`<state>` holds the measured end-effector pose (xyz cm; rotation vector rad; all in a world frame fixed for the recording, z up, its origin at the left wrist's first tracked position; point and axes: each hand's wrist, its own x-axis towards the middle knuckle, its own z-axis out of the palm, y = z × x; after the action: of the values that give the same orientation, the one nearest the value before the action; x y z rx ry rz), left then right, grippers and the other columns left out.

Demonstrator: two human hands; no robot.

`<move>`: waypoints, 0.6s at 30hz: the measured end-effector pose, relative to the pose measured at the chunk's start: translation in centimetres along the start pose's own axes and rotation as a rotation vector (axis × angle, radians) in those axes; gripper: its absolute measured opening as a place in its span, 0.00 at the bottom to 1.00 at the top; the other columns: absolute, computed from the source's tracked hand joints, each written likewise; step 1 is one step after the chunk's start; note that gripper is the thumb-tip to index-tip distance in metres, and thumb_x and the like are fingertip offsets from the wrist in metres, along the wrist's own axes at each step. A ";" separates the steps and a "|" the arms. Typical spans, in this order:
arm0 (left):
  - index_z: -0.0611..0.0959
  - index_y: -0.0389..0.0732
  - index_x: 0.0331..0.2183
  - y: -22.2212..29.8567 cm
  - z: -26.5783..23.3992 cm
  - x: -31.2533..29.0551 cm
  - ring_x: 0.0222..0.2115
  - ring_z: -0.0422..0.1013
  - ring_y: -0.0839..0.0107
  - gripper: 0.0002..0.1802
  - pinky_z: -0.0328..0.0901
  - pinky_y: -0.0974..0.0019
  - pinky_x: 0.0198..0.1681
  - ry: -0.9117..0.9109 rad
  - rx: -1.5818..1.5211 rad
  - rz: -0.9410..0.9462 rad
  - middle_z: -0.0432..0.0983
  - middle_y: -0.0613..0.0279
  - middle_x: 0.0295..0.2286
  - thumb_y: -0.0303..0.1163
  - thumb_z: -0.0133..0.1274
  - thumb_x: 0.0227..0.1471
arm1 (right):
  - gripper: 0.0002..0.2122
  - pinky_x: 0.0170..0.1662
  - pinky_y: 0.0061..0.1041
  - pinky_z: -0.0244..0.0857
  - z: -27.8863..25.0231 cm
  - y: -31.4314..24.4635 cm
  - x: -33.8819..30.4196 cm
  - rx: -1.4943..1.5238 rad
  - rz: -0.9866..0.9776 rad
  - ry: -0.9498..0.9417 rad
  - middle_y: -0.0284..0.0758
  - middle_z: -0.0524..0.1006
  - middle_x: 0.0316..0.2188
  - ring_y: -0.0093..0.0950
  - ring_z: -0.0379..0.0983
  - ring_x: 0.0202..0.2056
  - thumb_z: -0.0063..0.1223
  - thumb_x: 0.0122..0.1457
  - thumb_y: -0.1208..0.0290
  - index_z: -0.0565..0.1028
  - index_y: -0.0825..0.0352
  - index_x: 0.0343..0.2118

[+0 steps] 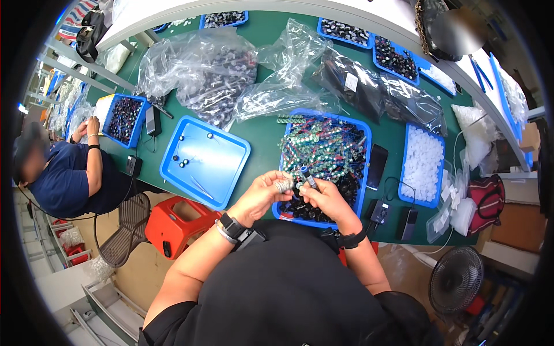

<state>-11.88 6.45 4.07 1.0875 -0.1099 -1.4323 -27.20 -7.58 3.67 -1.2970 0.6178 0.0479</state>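
Observation:
Over the near part of a blue tray (369,138), my two hands are close together. My left hand (262,196) is closed, with a small round silvery piece (283,185) pinched at its fingertips; its exact kind is too small to tell. A dark pen-shaped tool (310,179) stands tilted in my right hand (330,200), with fingers and thumb wrapped round it. Beneath them the tray holds many small greenish circuit pieces (323,141) with red and blue wires. Black round parts (314,210) fill its near end.
To the left, a blue tray (236,173) holds a few black parts. A phone (377,167) and a tray of white caps (422,164) lie right. Plastic bags (213,81) cover the back. A co-worker (75,173) sits far left, near a red stool (173,222).

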 end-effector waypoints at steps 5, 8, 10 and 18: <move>0.75 0.37 0.38 -0.2 -1.1 0.8 0.31 0.72 0.72 0.08 0.69 0.71 0.39 0.109 -0.228 0.092 0.74 0.63 0.30 0.27 0.50 0.55 | 0.08 0.22 0.11 0.55 -0.2 -0.8 -0.3 0.200 0.082 -0.018 0.26 0.71 0.19 0.11 0.60 0.18 0.52 0.57 0.67 0.73 0.67 0.27; 0.75 0.38 0.39 -0.3 -1.5 0.9 0.33 0.72 0.71 0.08 0.69 0.69 0.40 0.218 -0.347 0.181 0.73 0.63 0.30 0.27 0.50 0.56 | 0.08 0.23 0.13 0.56 0.1 -0.6 -0.4 0.121 0.021 0.056 0.25 0.71 0.20 0.12 0.61 0.19 0.52 0.57 0.67 0.73 0.66 0.26; 0.74 0.37 0.39 0.0 -1.8 0.7 0.34 0.72 0.69 0.09 0.68 0.69 0.41 0.308 -0.362 0.201 0.73 0.62 0.30 0.29 0.50 0.56 | 0.07 0.26 0.16 0.59 0.3 -0.6 -0.6 0.073 -0.049 0.159 0.26 0.72 0.21 0.14 0.65 0.22 0.56 0.55 0.70 0.73 0.67 0.26; 0.72 0.34 0.48 -0.8 1.0 0.1 0.40 0.70 0.76 0.23 0.64 0.71 0.45 -0.042 0.123 0.006 0.75 0.62 0.40 0.31 0.57 0.51 | 0.10 0.26 0.19 0.60 0.5 0.0 -0.3 -0.272 -0.178 0.316 0.29 0.72 0.19 0.14 0.65 0.23 0.62 0.49 0.72 0.72 0.70 0.26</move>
<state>-13.10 6.01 3.99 1.1568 -0.2340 -1.4586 -27.20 -7.03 3.90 -1.6354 0.7807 -0.2304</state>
